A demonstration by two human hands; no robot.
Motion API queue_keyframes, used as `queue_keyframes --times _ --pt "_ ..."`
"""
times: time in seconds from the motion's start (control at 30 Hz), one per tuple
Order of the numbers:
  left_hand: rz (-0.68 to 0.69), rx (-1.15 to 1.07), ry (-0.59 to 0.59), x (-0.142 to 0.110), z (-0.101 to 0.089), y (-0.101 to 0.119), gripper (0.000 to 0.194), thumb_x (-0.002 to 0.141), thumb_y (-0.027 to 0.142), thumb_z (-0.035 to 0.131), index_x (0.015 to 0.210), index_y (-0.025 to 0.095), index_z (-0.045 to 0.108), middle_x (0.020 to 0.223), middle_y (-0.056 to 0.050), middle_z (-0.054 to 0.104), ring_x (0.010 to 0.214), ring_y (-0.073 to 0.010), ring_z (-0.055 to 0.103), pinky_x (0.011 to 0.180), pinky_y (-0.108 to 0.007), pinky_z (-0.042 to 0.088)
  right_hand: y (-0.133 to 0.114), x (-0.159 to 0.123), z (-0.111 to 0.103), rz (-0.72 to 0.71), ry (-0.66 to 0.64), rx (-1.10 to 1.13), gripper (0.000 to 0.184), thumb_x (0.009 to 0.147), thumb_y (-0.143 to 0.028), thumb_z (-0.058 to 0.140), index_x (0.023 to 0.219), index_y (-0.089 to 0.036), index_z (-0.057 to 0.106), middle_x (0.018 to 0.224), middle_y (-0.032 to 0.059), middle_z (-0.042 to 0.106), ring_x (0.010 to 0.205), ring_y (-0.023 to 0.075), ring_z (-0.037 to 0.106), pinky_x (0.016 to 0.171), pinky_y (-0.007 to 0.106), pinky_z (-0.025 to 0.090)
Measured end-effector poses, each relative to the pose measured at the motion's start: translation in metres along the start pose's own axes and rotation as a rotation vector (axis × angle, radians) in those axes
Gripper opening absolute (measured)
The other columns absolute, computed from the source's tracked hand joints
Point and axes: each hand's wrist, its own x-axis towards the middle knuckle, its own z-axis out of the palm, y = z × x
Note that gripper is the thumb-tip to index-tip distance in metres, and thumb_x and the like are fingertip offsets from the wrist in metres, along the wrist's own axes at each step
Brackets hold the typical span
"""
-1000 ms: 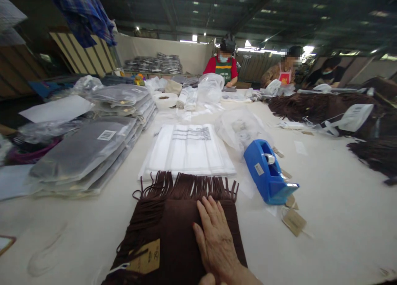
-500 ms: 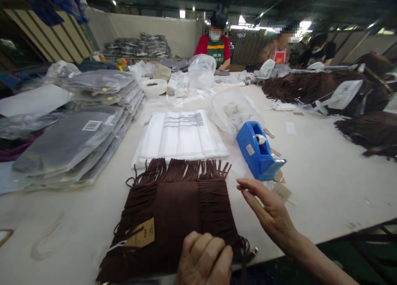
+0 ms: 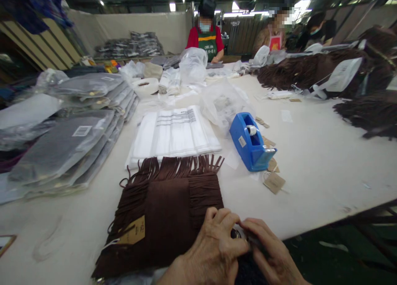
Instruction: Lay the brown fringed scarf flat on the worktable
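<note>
A folded brown fringed suede-like piece [image 3: 169, 210] lies flat on the table before me, its upper fringe spread out. A tan price tag [image 3: 133, 231] on a white string rests on its left part. At the piece's lower right corner, my left hand [image 3: 214, 243] is closed with bent fingers. My right hand [image 3: 269, 252] meets it there, also closed. A small shiny metal fitting [image 3: 236, 234] shows between the fingers of both hands; the rest of what they grip is hidden. A stack of white printed bags [image 3: 175, 132] lies just beyond the piece.
A blue tape dispenser [image 3: 248, 142] stands to the right, with loose tan tags [image 3: 274, 182] beside it. Bagged grey items [image 3: 65, 144] are stacked at left. More brown fringed pieces [image 3: 310, 70] lie at far right. A co-worker [image 3: 205, 43] stands across the table.
My right hand has come down from beside the tape dispenser to the piece's lower right corner. My left hand has moved right and up to meet it. The view has shifted slightly.
</note>
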Motion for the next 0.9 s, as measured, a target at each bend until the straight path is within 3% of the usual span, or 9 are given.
queue_keyframes --times 0.17,0.27,0.4,0.57,0.73,0.83,0.9 --pt "0.026 -0.001 -0.007 -0.001 -0.001 -0.001 0.009 0.075 0.017 0.061 0.081 0.023 0.061 0.099 -0.003 0.053 0.092 -0.0202 0.048 0.074 -0.036 0.034 -0.003 0.007 -0.001 -0.031 0.051 0.039 0.042 0.078 -0.005 0.041 0.115 -0.023 0.048 0.101 0.0077 0.063 0.095 0.0160 0.062 0.080 0.022 0.052" --pt "-0.035 -0.049 0.093 -0.001 0.003 -0.001 0.007 0.083 0.014 0.053 0.079 0.018 0.057 0.098 -0.004 0.055 0.090 -0.0190 0.049 0.074 -0.036 0.036 -0.003 0.002 0.000 -0.037 0.046 0.005 0.046 0.077 -0.004 0.042 0.119 -0.022 0.045 0.105 0.0082 0.061 0.099 0.0167 0.060 0.085 0.023 0.051" --pt "-0.215 -0.142 0.233 0.006 0.008 0.001 0.015 0.084 0.005 0.041 0.079 0.014 0.051 0.095 -0.006 0.056 0.088 -0.0189 0.050 0.073 -0.035 0.040 -0.006 -0.003 0.001 -0.018 0.015 -0.042 0.050 0.077 -0.004 0.044 0.124 -0.023 0.039 0.108 0.0094 0.059 0.102 0.0179 0.058 0.087 0.026 0.050" --pt "-0.316 -0.022 0.385 0.012 0.006 0.002 0.014 0.082 0.003 0.042 0.077 0.015 0.050 0.088 -0.006 0.057 0.083 -0.0194 0.051 0.071 -0.034 0.041 -0.012 0.002 -0.001 -0.018 -0.011 0.012 0.042 0.078 -0.003 0.044 0.114 -0.024 0.041 0.099 0.0063 0.059 0.092 0.0160 0.058 0.080 0.024 0.051" --pt "-0.271 -0.005 0.437 -0.008 0.000 0.002 0.017 0.080 0.003 0.039 0.079 0.015 0.051 0.096 -0.008 0.057 0.093 -0.0198 0.052 0.079 -0.034 0.042 -0.015 0.005 -0.002 -0.022 -0.067 0.008 0.033 0.078 -0.003 0.044 0.105 -0.023 0.047 0.091 0.0059 0.061 0.086 0.0165 0.059 0.075 0.026 0.052" --pt "-0.178 0.102 0.472 -0.025 -0.001 0.000 0.021 0.078 0.001 0.036 0.079 0.014 0.053 0.101 -0.010 0.059 0.099 -0.0211 0.052 0.086 -0.037 0.039 -0.015 0.009 0.004 -0.078 0.016 -0.138 0.036 0.077 -0.007 0.049 0.111 -0.020 0.049 0.096 0.0082 0.063 0.091 0.0186 0.061 0.079 0.029 0.051" --pt "-0.134 0.222 0.478 -0.031 -0.001 -0.003 0.022 0.077 0.000 0.036 0.077 0.013 0.055 0.097 -0.010 0.061 0.095 -0.0204 0.054 0.085 -0.036 0.039 -0.015 0.014 0.011 -0.190 0.072 -0.274 0.038 0.078 -0.009 0.052 0.114 -0.019 0.052 0.097 0.0079 0.066 0.092 0.0192 0.062 0.079 0.029 0.050"
